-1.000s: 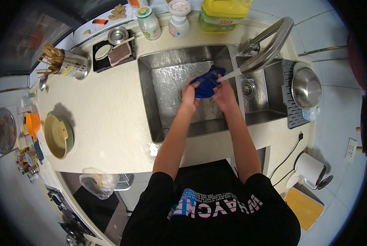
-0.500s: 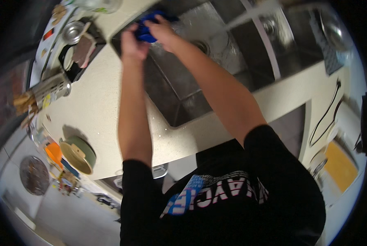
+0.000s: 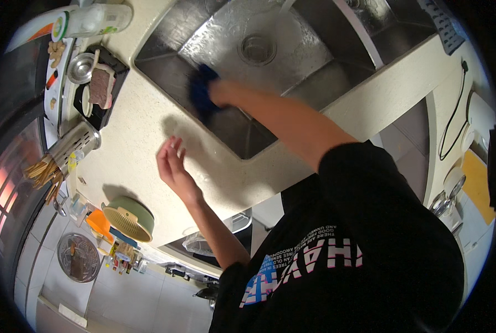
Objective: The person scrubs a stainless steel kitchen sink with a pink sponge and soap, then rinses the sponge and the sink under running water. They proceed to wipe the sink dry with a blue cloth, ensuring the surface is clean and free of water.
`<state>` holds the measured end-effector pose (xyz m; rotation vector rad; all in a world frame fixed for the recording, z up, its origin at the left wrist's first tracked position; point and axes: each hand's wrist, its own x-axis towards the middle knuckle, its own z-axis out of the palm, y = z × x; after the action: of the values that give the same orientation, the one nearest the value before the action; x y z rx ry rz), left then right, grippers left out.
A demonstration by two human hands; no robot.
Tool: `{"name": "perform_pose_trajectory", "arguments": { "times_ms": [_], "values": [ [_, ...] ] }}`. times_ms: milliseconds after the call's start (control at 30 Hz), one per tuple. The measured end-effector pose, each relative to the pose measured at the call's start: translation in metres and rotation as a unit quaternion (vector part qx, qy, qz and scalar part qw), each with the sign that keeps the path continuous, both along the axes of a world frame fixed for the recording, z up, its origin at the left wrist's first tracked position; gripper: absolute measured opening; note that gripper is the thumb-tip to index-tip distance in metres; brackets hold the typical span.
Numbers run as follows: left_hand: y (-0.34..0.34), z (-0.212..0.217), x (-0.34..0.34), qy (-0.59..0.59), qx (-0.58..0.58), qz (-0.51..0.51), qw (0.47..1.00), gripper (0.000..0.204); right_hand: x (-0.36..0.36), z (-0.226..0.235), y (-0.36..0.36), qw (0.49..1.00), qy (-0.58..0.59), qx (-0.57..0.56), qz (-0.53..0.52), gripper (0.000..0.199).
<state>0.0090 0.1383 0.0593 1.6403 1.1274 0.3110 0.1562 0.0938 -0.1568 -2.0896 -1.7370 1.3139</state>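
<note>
Our left hand [image 3: 177, 171] has moved off the blue cloth [image 3: 202, 95], fingers slightly apart; our right hand [image 3: 222, 93], fingers too blurred to tell, should bunch its probably soft, wet middle.

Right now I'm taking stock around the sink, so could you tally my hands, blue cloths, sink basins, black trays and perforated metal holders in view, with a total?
Hands: 2 (left hand, right hand)
Blue cloth: 1
Sink basins: 2 (large basin, smaller basin)
Black tray: 1
Perforated metal holder: 1
Total: 7
</note>
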Motion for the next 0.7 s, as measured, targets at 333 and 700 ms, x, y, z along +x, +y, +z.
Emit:
{"name": "perform_pose_trajectory", "arguments": {
  "times_ms": [333,700],
  "values": [
    [-0.077,-0.02,0.04,-0.011,-0.034,-0.089,0.995,0.023,0.004,0.037,-0.084,0.949,0.18,-0.254,0.044,0.026],
    [-0.124,-0.079,0.162,0.005,-0.445,-0.066,0.893,0.075,0.126,0.165,-0.208,0.683,0.424,0.006,-0.595,0.06]
  ]
}}
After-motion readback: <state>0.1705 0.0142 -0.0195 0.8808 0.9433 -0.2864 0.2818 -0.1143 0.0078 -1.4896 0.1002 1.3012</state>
